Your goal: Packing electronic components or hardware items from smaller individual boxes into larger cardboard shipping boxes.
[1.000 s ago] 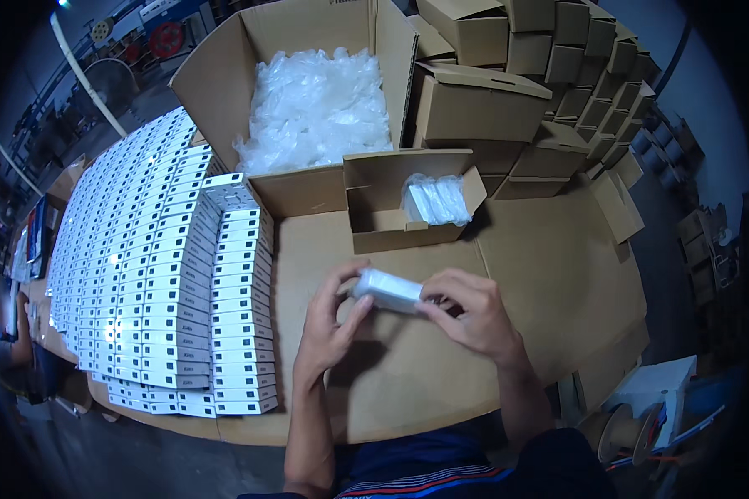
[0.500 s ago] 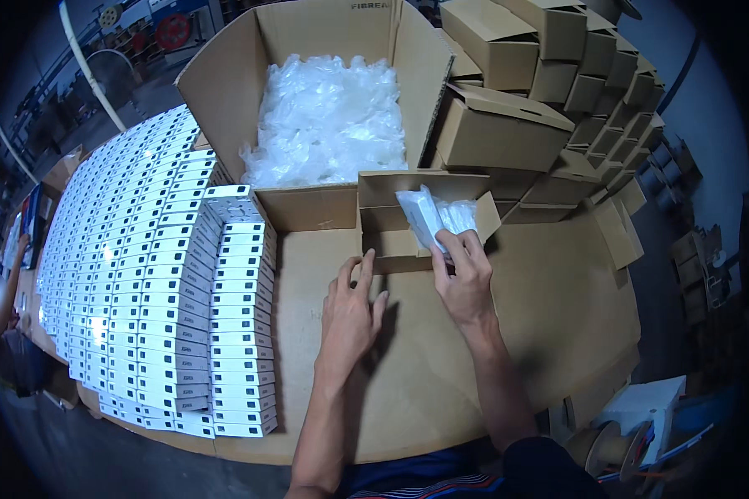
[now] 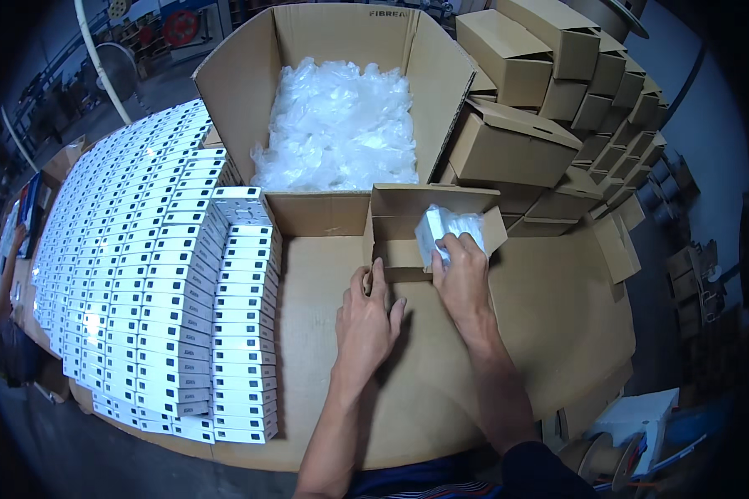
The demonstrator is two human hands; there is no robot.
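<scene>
A small open cardboard box (image 3: 398, 198) stands on the cardboard-covered table in front of me. My right hand (image 3: 459, 281) grips a white item in a clear plastic bag (image 3: 431, 233), holding it partly inside the right part of the box. What the bag contains is unclear. My left hand (image 3: 366, 320) rests its fingertips at the box's front left corner. Its thumb stands out to the side, and nothing shows in its palm.
Behind the small box, a large open carton (image 3: 233, 91) holds a heap of clear plastic bags (image 3: 337, 125). Rows of small white boxes (image 3: 166, 274) fill the left side. Brown cartons (image 3: 516, 145) are stacked at the back right. A cable spool (image 3: 599, 457) sits lower right.
My right hand has lowered the bagged item further into the small box. The left hand has shifted slightly right along with the box in the picture, as the whole view has moved a little.
</scene>
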